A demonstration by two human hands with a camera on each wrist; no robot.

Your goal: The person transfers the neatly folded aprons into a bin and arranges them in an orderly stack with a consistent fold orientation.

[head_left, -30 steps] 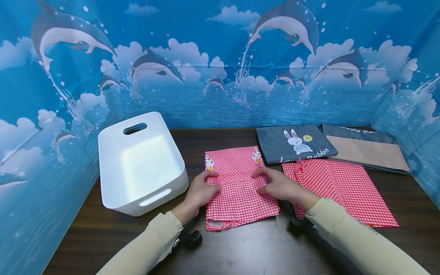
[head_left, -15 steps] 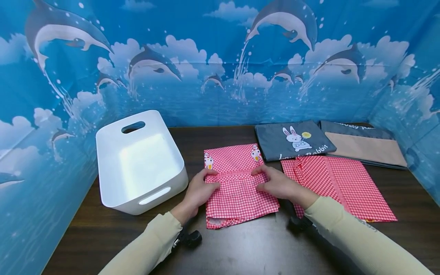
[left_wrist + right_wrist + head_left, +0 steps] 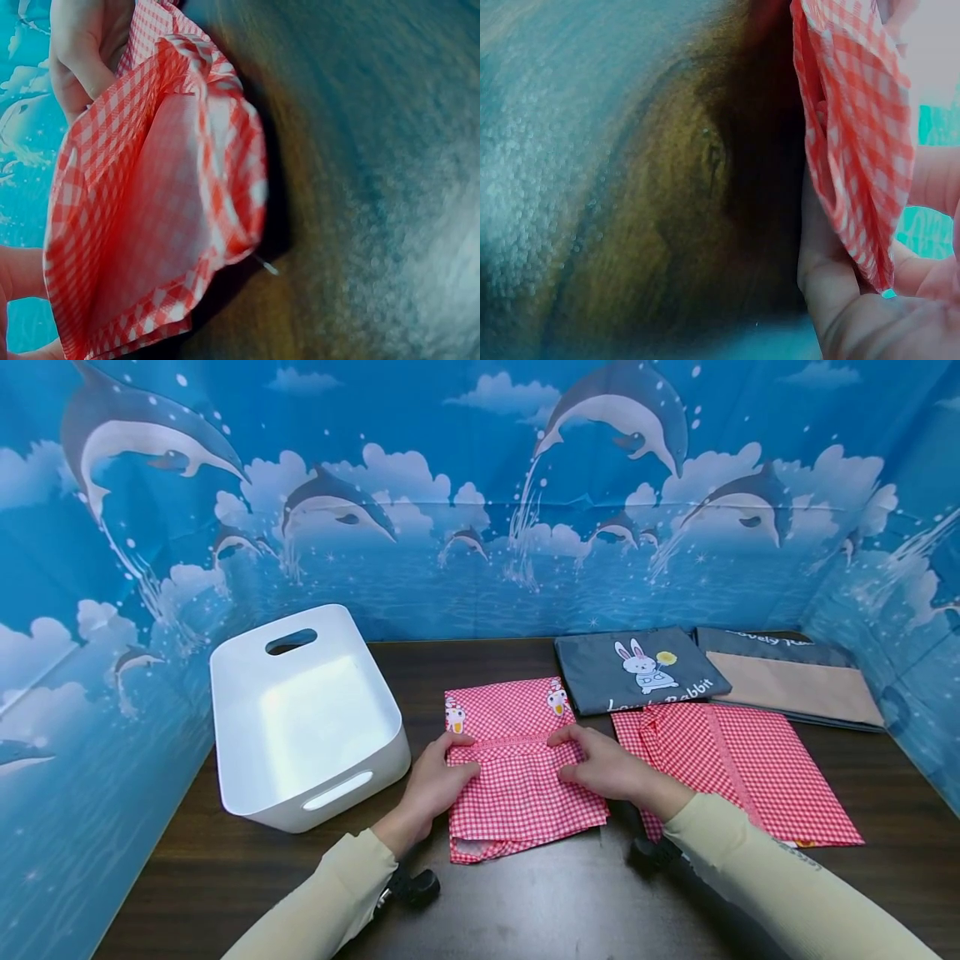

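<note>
A folded red gingham cloth (image 3: 525, 777) with rabbit prints at its far corners lies in the middle of the table in the head view. My left hand (image 3: 437, 777) grips its left edge, thumb and forefinger on top. On the opposite edge, my right hand (image 3: 603, 764) holds it the same way. The right wrist view shows fingers (image 3: 826, 281) under the cloth (image 3: 877, 135) and the thumb side above. In the left wrist view the near end of the cloth (image 3: 105, 172) gapes between its layers, showing a paler inside.
To the left stands a white plastic bin (image 3: 307, 727) with handle slots. A second red gingham cloth (image 3: 757, 768) lies right of my right hand. Behind it are a folded dark cloth (image 3: 600, 672) with a rabbit print and a dark-and-tan one (image 3: 802, 681). A dolphin-print curtain (image 3: 480, 585) backs the table.
</note>
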